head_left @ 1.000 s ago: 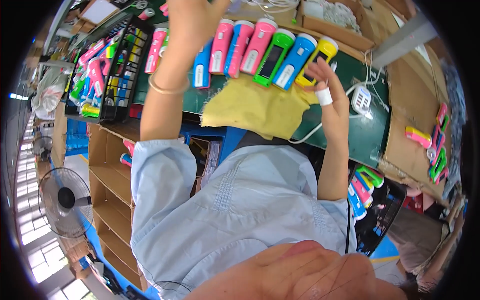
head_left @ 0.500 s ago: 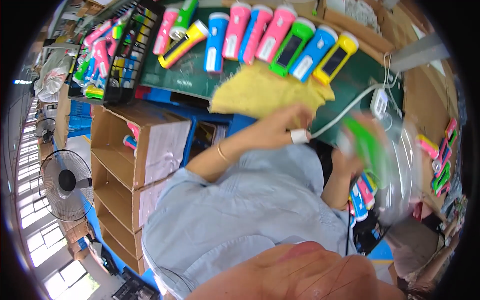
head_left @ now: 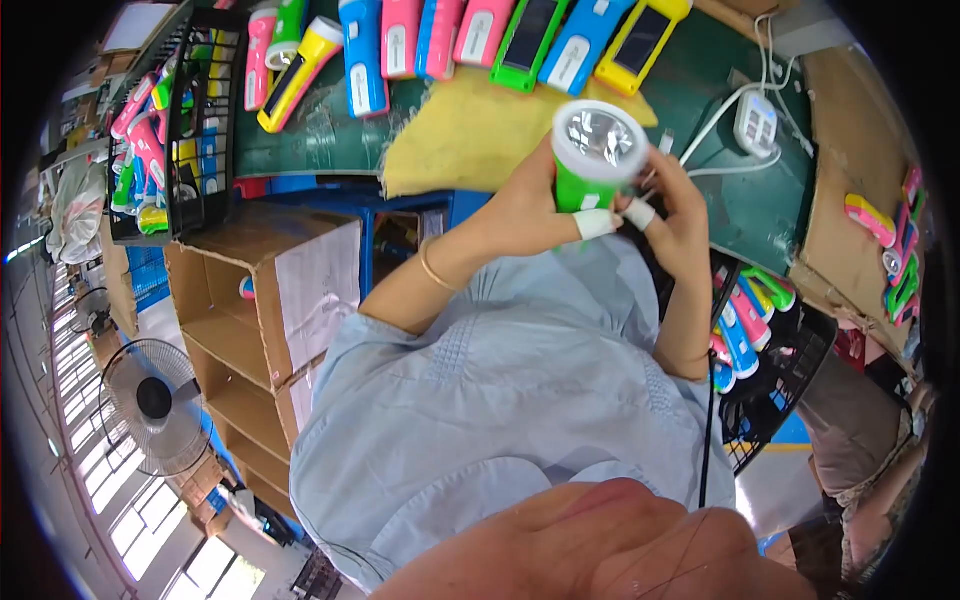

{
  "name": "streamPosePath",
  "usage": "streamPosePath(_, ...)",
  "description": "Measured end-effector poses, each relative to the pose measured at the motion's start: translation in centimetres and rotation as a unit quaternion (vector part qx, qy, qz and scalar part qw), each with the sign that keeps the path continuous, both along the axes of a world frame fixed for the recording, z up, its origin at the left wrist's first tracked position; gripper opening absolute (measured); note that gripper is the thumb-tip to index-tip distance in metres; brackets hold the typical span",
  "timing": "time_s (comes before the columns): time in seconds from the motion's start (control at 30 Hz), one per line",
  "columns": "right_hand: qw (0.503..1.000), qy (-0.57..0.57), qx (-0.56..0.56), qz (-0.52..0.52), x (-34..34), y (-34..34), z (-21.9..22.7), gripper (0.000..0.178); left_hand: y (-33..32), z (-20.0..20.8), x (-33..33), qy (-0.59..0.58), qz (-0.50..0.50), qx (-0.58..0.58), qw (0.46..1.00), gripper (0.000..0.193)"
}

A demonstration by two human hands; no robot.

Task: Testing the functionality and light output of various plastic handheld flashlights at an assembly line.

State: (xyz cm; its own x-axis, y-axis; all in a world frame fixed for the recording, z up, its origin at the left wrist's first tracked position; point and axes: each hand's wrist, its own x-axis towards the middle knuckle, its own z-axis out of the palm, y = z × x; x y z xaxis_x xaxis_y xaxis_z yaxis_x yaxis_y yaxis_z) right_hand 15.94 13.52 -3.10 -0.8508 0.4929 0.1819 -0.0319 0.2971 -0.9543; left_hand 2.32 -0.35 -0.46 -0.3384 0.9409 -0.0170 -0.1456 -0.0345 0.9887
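A green flashlight (head_left: 590, 185) with a white rim stands tilted between my hands, its shiny reflector facing up. My left hand (head_left: 530, 210) wraps round its left side, the white-taped thumb lying across its front. At its right side is my right hand (head_left: 682, 215), fingers bent and closed toward the taped thumb; the fingertips are smeared, so what they pinch is unclear. Behind them a yellow cloth (head_left: 450, 140) lies on the green table (head_left: 740, 215). A row of flashlights in pink, blue, green and yellow lines the far side, among them a blue flashlight (head_left: 363, 60).
A black basket (head_left: 205, 130) of flashlights stands at the far left, above cardboard shelves (head_left: 225, 290). Right of my hands are a white power strip (head_left: 755, 125) and its cables. Another black basket (head_left: 790, 380) with flashlights sits by my right elbow. A fan (head_left: 155, 400) is at left.
The green flashlight in my right hand has come left to my left hand, which now grips it. A clear, blurred plastic thing at the right has gone from view.
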Motion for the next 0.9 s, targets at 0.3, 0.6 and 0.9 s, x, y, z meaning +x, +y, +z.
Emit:
streamPosePath(0.3,0.986,0.011,-0.147,-0.077,0.2,-0.7,-0.1,0.026,3.2,2.6,-1.7,-0.345,0.074,-0.014,0.935,0.028)
streamPosePath(0.6,0.964,0.015,-0.237,-0.117,-1.1,-0.5,3.2,0.032,6.0,0.9,-3.7,-0.25,0.082,0.016,0.965,0.028)
streamPosePath(0.9,0.956,0.088,-0.27,-0.075,-2.4,1.8,2.7,0.018,10.1,4.5,-9.5,0.442,0.393,-0.022,0.806,0.085)
